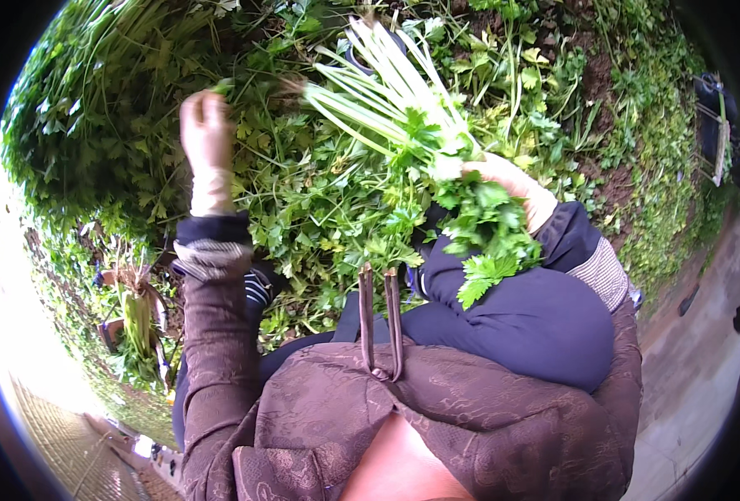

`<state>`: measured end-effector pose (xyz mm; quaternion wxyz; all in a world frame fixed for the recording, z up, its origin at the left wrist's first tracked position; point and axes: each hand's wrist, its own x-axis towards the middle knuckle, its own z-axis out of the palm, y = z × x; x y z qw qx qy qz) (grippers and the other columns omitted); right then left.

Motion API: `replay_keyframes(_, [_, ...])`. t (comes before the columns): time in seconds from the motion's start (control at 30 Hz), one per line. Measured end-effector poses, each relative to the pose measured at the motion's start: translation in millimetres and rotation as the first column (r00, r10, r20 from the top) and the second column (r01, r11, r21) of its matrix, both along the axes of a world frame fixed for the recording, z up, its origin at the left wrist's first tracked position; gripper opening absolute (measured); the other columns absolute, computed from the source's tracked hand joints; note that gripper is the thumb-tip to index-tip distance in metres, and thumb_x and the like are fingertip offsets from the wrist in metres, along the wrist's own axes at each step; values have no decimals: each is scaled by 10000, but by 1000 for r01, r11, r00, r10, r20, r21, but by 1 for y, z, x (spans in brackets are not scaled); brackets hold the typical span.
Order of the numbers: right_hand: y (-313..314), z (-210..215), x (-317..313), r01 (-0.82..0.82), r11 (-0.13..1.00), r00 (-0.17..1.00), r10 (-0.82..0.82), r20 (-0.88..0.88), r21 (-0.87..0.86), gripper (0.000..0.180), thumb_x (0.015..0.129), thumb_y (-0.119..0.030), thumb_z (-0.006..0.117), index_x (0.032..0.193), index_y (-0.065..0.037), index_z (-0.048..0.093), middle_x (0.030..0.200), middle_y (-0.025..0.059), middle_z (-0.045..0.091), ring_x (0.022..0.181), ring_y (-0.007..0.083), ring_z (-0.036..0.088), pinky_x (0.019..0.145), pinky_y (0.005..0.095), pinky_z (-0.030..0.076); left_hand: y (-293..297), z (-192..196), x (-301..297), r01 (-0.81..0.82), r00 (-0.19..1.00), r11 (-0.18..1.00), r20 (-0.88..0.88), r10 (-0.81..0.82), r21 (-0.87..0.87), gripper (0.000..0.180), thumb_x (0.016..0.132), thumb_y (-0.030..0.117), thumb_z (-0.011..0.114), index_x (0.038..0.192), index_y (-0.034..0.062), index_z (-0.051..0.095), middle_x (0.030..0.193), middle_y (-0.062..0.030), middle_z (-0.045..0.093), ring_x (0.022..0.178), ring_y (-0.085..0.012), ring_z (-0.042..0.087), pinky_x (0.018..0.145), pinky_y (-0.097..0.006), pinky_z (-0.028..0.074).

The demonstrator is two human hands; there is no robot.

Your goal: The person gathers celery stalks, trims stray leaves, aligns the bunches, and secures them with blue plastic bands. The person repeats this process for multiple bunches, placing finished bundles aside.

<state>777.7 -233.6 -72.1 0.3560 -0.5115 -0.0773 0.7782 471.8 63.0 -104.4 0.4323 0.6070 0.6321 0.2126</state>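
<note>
One bunch of leafy stalks (391, 96) is in your right hand (507, 175): fingers wrapped around it where pale stem turns to leaf, partly hidden by foliage. The stem ends fan out beyond those fingers, up and to the left; leafy tops hang back below them, over your knee (520, 326). Your left hand (205, 129) is raised well apart, left of the stem ends. Its fingers are curled, with a small green scrap near the tips; motion blur, so cannot tell whether it is pinched.

Progress, judged: this bunch is gathered into one grip, ends uneven, no tie visible around it. Remaining outside your grip: a large leafy heap (86, 142) to the left of your left fingers, much bigger than the held bunch. Well below those same fingers lies another pale-stemmed bunch (138, 317); cannot make out whether it is bound.

Surroundings: loose leaves (320, 200) spread between your two hands, likely to snag trailing tops. A dark rounded object (366, 52), kind unclear, sits partly behind the stems, beyond your right fingers. Bare soil (610, 188) shows to their right. Your knee, just below the right fingers, probably limits lowering the leafy end.
</note>
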Motion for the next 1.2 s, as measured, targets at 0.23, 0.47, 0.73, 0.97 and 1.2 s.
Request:
replay_keyframes(0.23, [44, 75, -32, 22, 995, 995, -31, -97, -93, 380, 908, -271, 715, 1190, -25, 647, 1011, 38, 700, 842, 93, 647, 740, 246, 538, -167, -7, 30, 678, 644, 164, 686, 339, -717, 887, 861, 820, 398, 1300, 69, 570, 1177, -108, 679, 815, -237, 699, 628, -323, 552])
replay_keyframes(0.47, [55, 142, -109, -368, 925, 904, 333, 268, 94, 503, 936, -290, 663, 1344, -21, 546, 1233, 31, 627, 1092, 116, 531, 990, 304, 424, -158, 34, 60, 449, 142, 558, 673, 726, -697, 692, 936, 527, 585, 1390, 12, 498, 1337, -190, 594, 1118, -315, 650, 977, -476, 532])
replay_keyframes(0.73, [22, 223, -155, -603, 791, 747, 517, 418, 99, 850, 870, -478, 737, 1496, -43, 362, 1404, 141, 530, 1296, 200, 477, 1122, 348, 351, -124, 152, 2, 534, 38, 793, 946, 323, -293, 588, 926, 328, 622, 1364, -41, 491, 1268, -188, 629, 1080, -272, 661, 908, -442, 572])
replay_keyframes(0.97, [51, 265, -199, -268, 809, 908, 31, 417, 523, 996, 797, -299, 845, 1526, -16, 228, 1420, 97, 476, 1259, 201, 488, 1086, 334, 387, -167, 231, -21, 324, -6, 935, 988, 152, -142, 440, 907, 313, 650, 1177, -33, 626, 1053, -137, 699, 932, -230, 693, 840, -370, 570])
replay_keyframes(1.2, [10, 302, -212, -526, 834, 769, 383, 512, 166, 597, 780, -200, 811, 1298, -29, 568, 1097, 28, 636, 978, 121, 601, 874, 283, 497, -144, 266, -86, 239, -226, 962, 955, 189, -134, 508, 957, 341, 567, 1339, 9, 524, 1138, -146, 674, 1020, -280, 667, 908, -440, 545])
